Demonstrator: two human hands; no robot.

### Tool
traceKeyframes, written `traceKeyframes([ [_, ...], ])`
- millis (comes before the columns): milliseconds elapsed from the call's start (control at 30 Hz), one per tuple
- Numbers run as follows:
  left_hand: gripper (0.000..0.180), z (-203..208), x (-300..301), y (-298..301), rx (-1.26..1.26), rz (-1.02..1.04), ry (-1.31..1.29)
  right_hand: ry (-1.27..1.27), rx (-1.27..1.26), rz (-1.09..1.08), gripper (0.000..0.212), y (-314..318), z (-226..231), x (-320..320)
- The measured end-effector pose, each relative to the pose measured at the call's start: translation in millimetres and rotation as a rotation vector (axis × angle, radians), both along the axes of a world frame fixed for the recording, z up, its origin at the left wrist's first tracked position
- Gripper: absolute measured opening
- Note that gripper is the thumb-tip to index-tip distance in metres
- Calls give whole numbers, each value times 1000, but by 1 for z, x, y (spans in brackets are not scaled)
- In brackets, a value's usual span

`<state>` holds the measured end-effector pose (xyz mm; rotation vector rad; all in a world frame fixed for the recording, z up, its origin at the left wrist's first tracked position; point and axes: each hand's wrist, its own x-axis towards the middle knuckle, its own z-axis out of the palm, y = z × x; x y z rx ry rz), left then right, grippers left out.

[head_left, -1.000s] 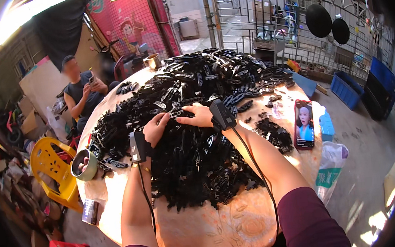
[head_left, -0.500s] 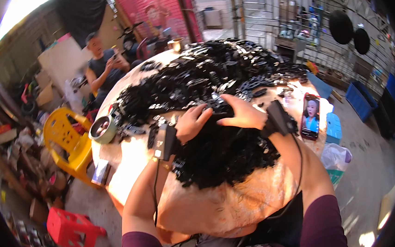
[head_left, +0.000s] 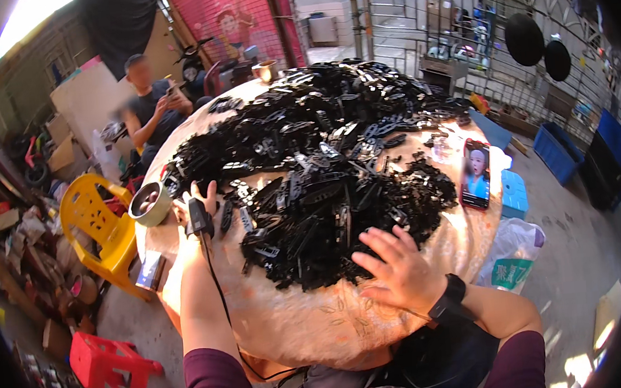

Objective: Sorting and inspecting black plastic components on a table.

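A heap of small black plastic pieces [head_left: 327, 222], flat and slotted, lies on the near middle of the round cloth-covered table [head_left: 292, 327]. Behind it spreads a wider pile of similar black pieces [head_left: 276, 131]. My left hand [head_left: 198, 205] rests at the table's left side beside a round bowl [head_left: 151, 204], its fingers apart and holding nothing that I can see. Over the near right edge of the front heap, my right hand [head_left: 402, 273] has its fingers spread, palm down, with nothing in it.
A phone [head_left: 475, 174] showing a person stands at the right edge by a blue box [head_left: 512, 194]. A plastic bag [head_left: 515, 251] hangs below. Left are a yellow chair [head_left: 101, 225] and red stool [head_left: 112, 366]. Another person [head_left: 154, 108] sits far left, holding a phone.
Both hands have parted from the middle of the pieces: the left went left toward the bowl, the right came nearer to me. The front heap now reaches back against the far pile.
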<state>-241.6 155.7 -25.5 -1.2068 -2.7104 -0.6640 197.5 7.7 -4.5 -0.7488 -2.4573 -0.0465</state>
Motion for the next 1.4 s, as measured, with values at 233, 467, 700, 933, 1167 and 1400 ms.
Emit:
traceKeyframes([
  [233, 56, -7, 38, 20, 188, -423, -19, 80, -107, 29, 62, 14, -16, 1],
  [467, 64, 24, 142, 1, 333, -824, -692, 52, 57, -59, 48, 16, -14, 3],
  [700, 45, 34, 167, -37, 455, -793, 11, -45, 96, -61, 33, 11, -1, 0],
  [933, 31, 64, 201, -111, 527, -992, 31, 79, 96, -48, 25, 4, -6, 10],
  [1167, 88, 73, 133, -197, -70, -909, 17, 116, 40, -41, 20, 2, -11, 18],
  [1400, 96, 25, 162, -232, -69, -903, 167, 152, 75, -3, 16, 6, -16, 11],
])
